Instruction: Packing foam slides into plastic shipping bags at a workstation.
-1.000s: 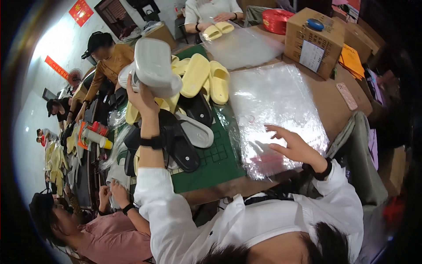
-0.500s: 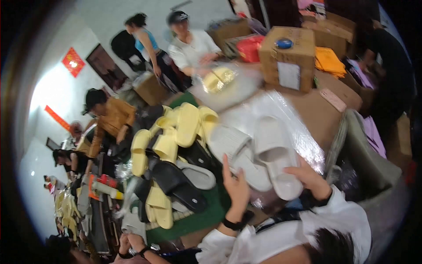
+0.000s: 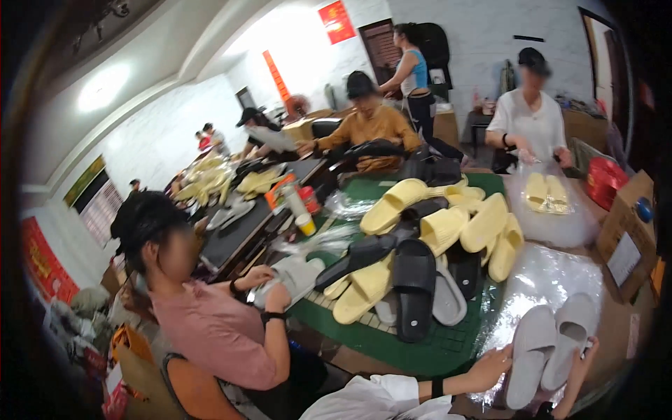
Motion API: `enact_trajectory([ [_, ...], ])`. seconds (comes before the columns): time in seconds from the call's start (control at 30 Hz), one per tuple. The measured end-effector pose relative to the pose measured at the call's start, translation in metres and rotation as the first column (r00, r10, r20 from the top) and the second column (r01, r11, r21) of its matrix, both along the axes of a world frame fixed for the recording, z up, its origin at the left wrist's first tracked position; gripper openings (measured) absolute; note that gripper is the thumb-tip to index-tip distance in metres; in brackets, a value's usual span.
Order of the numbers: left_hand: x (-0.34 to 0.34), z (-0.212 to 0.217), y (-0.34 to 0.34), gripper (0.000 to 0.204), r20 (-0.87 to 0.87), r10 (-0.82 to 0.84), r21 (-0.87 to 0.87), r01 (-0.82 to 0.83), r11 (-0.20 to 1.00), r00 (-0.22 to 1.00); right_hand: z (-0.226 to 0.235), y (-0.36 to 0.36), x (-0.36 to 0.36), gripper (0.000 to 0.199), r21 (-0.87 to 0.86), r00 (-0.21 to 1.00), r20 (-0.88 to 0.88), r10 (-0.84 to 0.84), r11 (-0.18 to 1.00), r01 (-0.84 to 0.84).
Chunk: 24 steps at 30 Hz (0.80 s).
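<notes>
At the lower right are two light grey slide slippers, side by side with their toes pointing away from me. My left hand [image 3: 491, 369] has its fingers closed at the outer edge of the left slipper [image 3: 529, 358]. On the other side, my right hand [image 3: 580, 365] grips the right slipper [image 3: 571, 339] by its outer side. Beneath the pair lie clear plastic bags [image 3: 542, 280]; whether the slippers rest on them I cannot tell. A pile of slippers holds yellow ones [image 3: 484, 222] and black ones [image 3: 413, 290], heaped on the green mat [image 3: 392, 350] to the left.
A person in pink [image 3: 217, 329] handles a light grey slipper [image 3: 297, 276] at my left. Across the table someone in white [image 3: 528, 119] handles bagged yellow slippers [image 3: 546, 192]. A cardboard box [image 3: 626, 245] stands at the right. Another worker in orange-brown [image 3: 378, 133] sits behind the pile.
The view has swung left, so the pile and my hands appear farther right. My left hand's fingers, spread before, now close at the left slipper. The two slippers sit more evenly side by side.
</notes>
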State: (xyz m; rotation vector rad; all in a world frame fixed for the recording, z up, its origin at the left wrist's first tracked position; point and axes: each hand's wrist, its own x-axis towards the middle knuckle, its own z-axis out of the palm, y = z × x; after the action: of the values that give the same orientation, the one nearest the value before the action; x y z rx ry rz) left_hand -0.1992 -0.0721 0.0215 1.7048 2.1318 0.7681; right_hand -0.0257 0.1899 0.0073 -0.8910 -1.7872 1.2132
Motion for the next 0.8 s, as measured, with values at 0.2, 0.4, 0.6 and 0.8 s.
enact_trajectory([
  [0.2,-0.011,-0.015,-0.004,0.048,0.140,-0.052,-0.041,0.058,0.998,0.989,0.029,0.003,-0.002,0.038,0.445,0.815,0.546,-0.193,0.891,-0.087],
  [0.4,-0.008,-0.008,-0.006,0.053,0.061,-0.069,-0.060,0.072,0.996,0.996,0.088,-0.083,-0.049,0.030,0.289,0.661,0.702,0.265,0.742,-0.605],
  [0.6,-0.013,-0.011,-0.003,0.055,0.079,-0.094,-0.079,0.100,0.992,0.992,0.095,-0.076,-0.073,0.031,0.005,0.580,0.739,0.342,0.859,-0.512],
  [0.8,-0.018,-0.006,-0.001,0.050,0.078,-0.160,-0.157,0.171,0.973,0.984,0.065,-0.074,-0.091,0.040,0.255,0.644,0.750,0.151,0.833,-0.491],
])
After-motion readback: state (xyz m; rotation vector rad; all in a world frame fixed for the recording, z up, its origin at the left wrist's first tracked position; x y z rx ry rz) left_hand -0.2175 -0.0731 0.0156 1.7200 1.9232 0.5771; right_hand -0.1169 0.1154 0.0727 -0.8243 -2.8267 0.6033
